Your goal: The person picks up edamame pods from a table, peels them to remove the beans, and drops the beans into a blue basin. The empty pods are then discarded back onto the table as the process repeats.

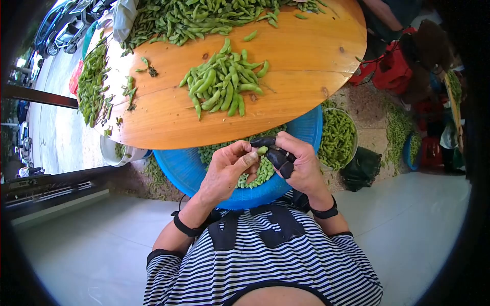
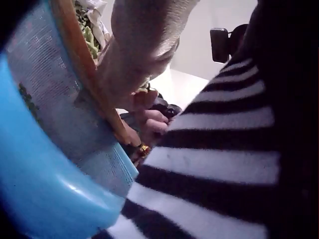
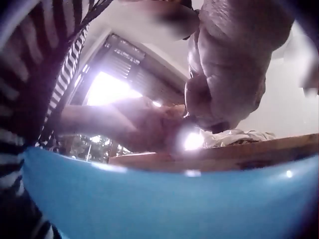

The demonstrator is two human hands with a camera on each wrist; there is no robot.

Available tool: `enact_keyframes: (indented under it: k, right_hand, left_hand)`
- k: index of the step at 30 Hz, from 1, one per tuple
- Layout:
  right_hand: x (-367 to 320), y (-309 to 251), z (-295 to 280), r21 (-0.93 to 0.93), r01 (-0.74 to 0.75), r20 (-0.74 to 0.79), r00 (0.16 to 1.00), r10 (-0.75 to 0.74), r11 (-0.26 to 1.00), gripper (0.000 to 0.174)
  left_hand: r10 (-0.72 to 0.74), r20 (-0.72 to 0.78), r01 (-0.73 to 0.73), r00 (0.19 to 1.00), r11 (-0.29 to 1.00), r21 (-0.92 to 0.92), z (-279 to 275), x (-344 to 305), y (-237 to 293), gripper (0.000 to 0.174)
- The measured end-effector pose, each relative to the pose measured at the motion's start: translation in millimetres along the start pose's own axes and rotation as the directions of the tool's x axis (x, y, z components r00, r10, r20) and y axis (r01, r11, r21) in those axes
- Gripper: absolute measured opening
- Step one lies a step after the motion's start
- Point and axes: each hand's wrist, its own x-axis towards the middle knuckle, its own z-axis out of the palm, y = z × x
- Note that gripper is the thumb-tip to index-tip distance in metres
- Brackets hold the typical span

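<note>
Above the blue basin (image 1: pixel 173 166), the left hand (image 1: pixel 228 168) pinches a green pod (image 1: pixel 262 151) between thumb and index finger. The right hand (image 1: pixel 301 160), with black covers on some fingers, holds the pod's other side. Shelled green beans (image 1: pixel 263 173) lie in the basin below. A pile of pods (image 1: pixel 224 84) rests on the wooden table ahead. In the left wrist view the left hand (image 2: pixel 137 64) is near the right hand (image 2: pixel 152 122). The right wrist view shows the right hand (image 3: pixel 229 64) close, the left hand (image 3: pixel 129 124) blurred behind it; the pod is hidden there.
The wooden table (image 1: pixel 168 117) overhangs the basin's far side and bears a larger heap of pods (image 1: pixel 189 18) at the back. A bucket of pods (image 1: pixel 337 137) stands right of the basin, beside a dark bag (image 1: pixel 361 168). A white bucket (image 1: pixel 109 153) is at the left.
</note>
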Motion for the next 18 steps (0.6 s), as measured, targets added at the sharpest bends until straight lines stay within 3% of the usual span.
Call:
enact_keyframes:
  k: [1,3,4,5,6,7,9,13,15,16,18]
  right_hand:
    - [-1.5,-0.2,0.4,-0.054,0.001,0.028,1.000,0.001,0.999,0.020]
    - [-3.1,-1.1,0.5,-0.104,0.000,0.063,0.998,0.006,0.995,0.021]
    - [-2.8,-1.8,-0.3,-0.117,0.016,0.091,0.996,-0.005,0.993,0.020]
    - [-2.9,-1.8,-1.6,-0.131,0.032,0.117,0.993,-0.017,0.991,0.019]
    - [-4.9,0.5,-3.4,-0.131,0.032,0.118,0.993,-0.016,0.991,0.019]
    - [-8.3,4.3,-6.3,-0.203,0.011,0.075,0.997,0.004,0.979,0.020]
    - [-11.2,6.7,-15.8,-0.295,-0.004,0.004,1.000,0.005,0.956,0.023]
    - [-17.0,5.4,-24.8,-0.272,-0.093,0.003,0.995,0.097,0.958,0.025]
    - [-16.8,6.6,-16.7,-0.268,-0.081,0.011,0.996,0.087,0.960,0.027]
    - [-15.5,6.6,-10.6,-0.263,-0.070,0.021,0.997,0.078,0.962,0.028]
    - [-10.5,2.5,2.0,-0.227,-0.079,0.041,0.995,0.091,0.971,0.030]
  left_hand:
    - [-0.002,-0.002,0.002,1.000,1.000,-0.001,-4.3,-1.0,0.4,0.007]
    - [-0.098,-0.043,0.106,0.994,0.964,0.246,-13.7,-1.9,2.1,0.004]
    - [-0.099,-0.045,0.107,0.994,0.963,0.245,-12.7,-1.7,3.2,0.004]
    - [0.166,0.004,-0.129,0.986,0.754,0.644,-9.3,-1.2,5.6,0.006]
    - [0.372,0.162,-0.297,0.914,0.341,0.892,-7.3,-0.9,6.5,0.009]
    - [0.372,0.160,-0.296,0.914,0.342,0.892,-8.8,-1.1,3.6,0.009]
    - [0.461,0.294,-0.359,0.837,0.058,0.932,-14.2,-1.7,-4.1,0.015]
    - [0.488,0.288,-0.326,0.824,-0.009,0.945,-14.8,-3.0,-7.0,0.014]
    - [0.473,0.200,-0.319,0.858,0.186,0.929,-12.9,-3.5,-6.3,0.013]
    - [0.473,0.201,-0.319,0.858,0.185,0.929,-12.0,-3.6,-5.6,0.013]
    - [0.310,-0.020,-0.156,0.950,0.532,0.832,-9.5,-4.8,-4.1,0.012]
